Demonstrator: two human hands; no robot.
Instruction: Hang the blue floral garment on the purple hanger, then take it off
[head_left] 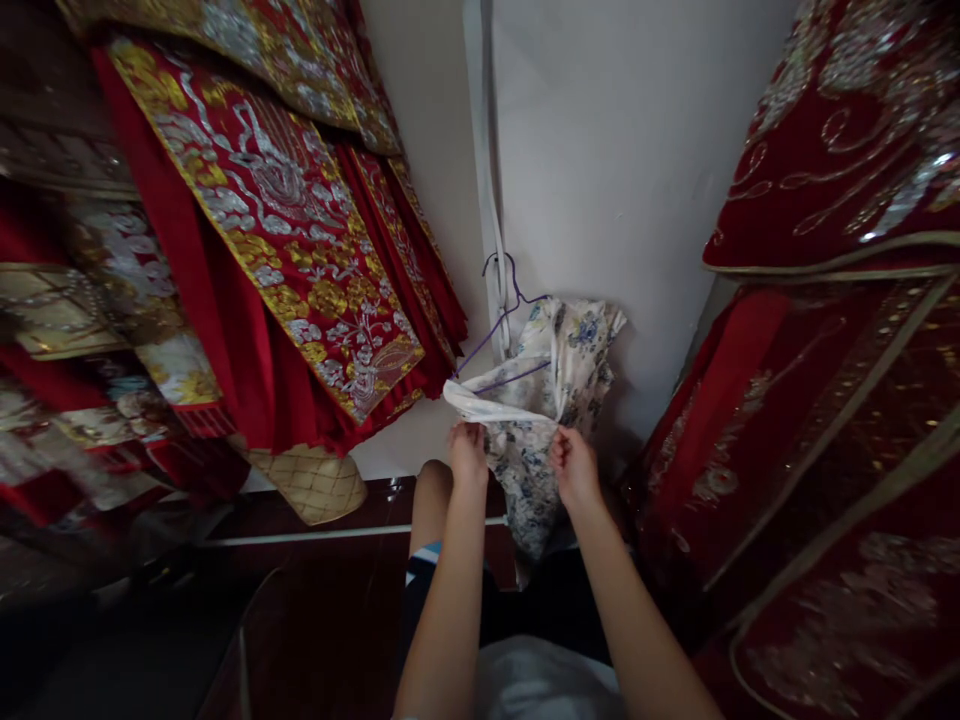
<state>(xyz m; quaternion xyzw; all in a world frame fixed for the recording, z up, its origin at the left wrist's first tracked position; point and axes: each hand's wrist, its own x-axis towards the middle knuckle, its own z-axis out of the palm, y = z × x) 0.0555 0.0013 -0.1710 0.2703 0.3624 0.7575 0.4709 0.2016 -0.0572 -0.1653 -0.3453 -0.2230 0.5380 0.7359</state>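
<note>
A white garment with blue floral print (589,345) hangs partly on a purple wire hanger (515,285). One side covers the hanger's right arm, while the left part of the hanger shows bare above the pale neckline edge. My left hand (469,450) pinches the garment's edge near its left end. My right hand (574,462) grips the same edge further right, fingers closed on the cloth. Between my hands the edge is stretched, and the lower part of the garment droops toward my lap.
Red embroidered garments (285,210) hang at the left, and more red sequined ones (810,210) at the right. Behind the hanger are a pale wall (615,150) and a hanging white strap (486,130). A dark glossy ledge (337,510) runs low in front of me.
</note>
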